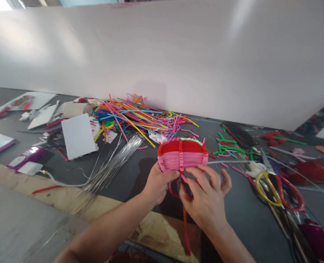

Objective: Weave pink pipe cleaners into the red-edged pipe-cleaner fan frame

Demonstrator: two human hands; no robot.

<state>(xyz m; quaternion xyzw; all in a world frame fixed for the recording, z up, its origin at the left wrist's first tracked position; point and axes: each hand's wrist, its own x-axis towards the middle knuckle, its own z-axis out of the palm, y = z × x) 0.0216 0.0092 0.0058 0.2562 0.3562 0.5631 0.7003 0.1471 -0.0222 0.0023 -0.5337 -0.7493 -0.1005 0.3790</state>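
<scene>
A rounded pink and red piece made of pipe cleaners (170, 160) is held up over the table, with a pale green stretch along its top edge and a twisted band down its middle. My left hand (155, 185) is closed on its lower left side, the thumb pressing the bottom edge. At the lower edge, my right hand (208, 199) has thumb and index finger around a pipe cleaner strand; its other fingers are bent beside the piece. A red strand (186, 230) hangs below the hands. Part of the lower edge is hidden by fingers.
Behind lies a heap of colored pipe cleaners (140, 115) beside a bundle of thin wires (115, 159). Yellow and red handled scissors (279, 193) are at right, a purple glue gun (27, 157) at left. A white panel (162, 51) stands along the back.
</scene>
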